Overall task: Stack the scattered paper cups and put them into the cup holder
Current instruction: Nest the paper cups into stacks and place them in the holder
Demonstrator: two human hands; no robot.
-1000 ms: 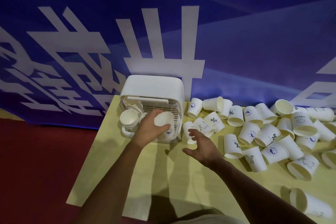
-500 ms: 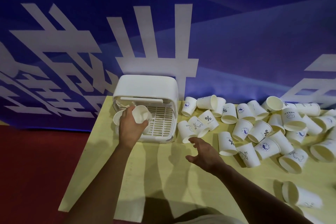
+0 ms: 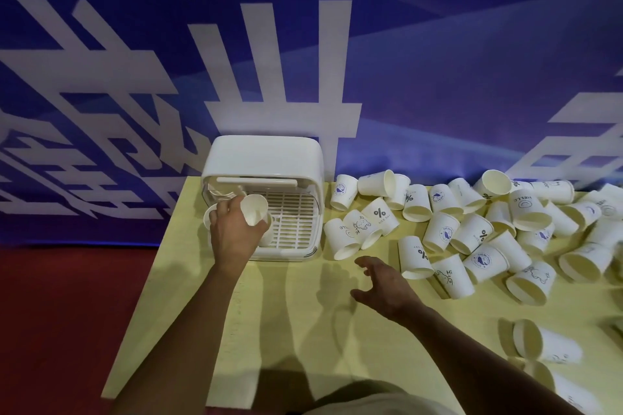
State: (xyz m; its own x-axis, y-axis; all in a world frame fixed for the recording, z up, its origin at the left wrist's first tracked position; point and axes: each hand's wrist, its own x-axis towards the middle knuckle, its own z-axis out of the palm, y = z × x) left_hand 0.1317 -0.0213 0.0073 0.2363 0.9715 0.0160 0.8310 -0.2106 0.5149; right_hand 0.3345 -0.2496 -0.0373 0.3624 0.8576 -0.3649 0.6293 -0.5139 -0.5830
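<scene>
We see a white cup holder [image 3: 266, 158] at the far left corner of the yellow tabletop [image 3: 269, 330]. It is boxy with a round top, an open front and a floor full of slots. In its left part we see the rim of a cup [image 3: 209, 214], mostly hidden. Our left hand [image 3: 232, 236] holds one white paper cup [image 3: 254, 209], tipped, at the holder's open front. Many more loose cups [image 3: 438, 232] lie in a messy pile along the far edge, right of the holder. Most lie on their sides, and some have little blue pictures. Two side cups [image 3: 546, 345] lie near the right edge, closer to us.
</scene>
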